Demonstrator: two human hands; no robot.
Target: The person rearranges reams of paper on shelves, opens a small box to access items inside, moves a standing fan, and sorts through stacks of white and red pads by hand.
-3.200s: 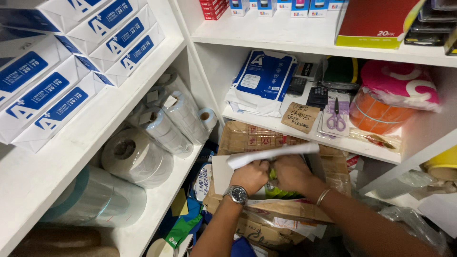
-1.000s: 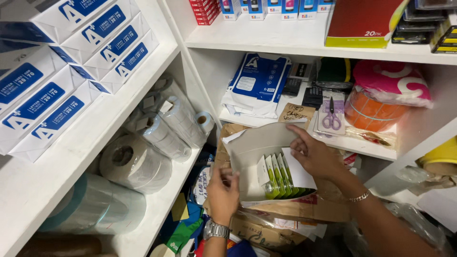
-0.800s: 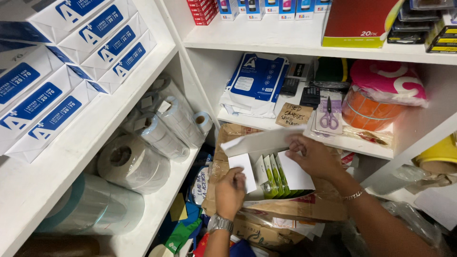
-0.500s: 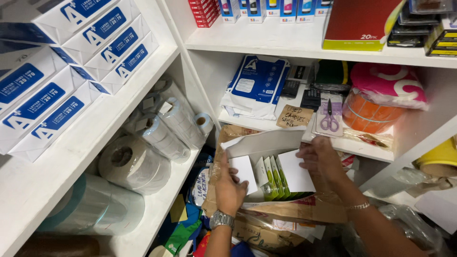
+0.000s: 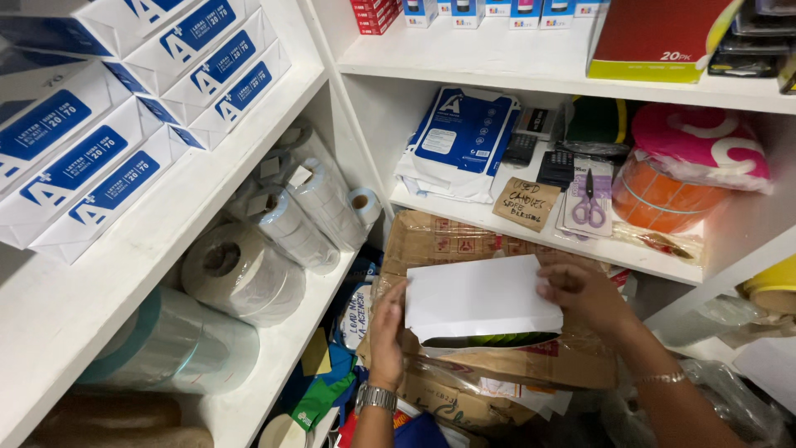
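My left hand (image 5: 387, 332) presses the left end of the white box (image 5: 481, 300), and my right hand (image 5: 584, 292) grips its right end. The box lies between my hands, long axis left to right, its lid almost closed, over the brown cartons (image 5: 464, 245).

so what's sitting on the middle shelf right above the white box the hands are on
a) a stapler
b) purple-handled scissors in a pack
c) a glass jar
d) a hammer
b: purple-handled scissors in a pack lie on the shelf just above the white box, which the left hand and right hand hold at its two ends.
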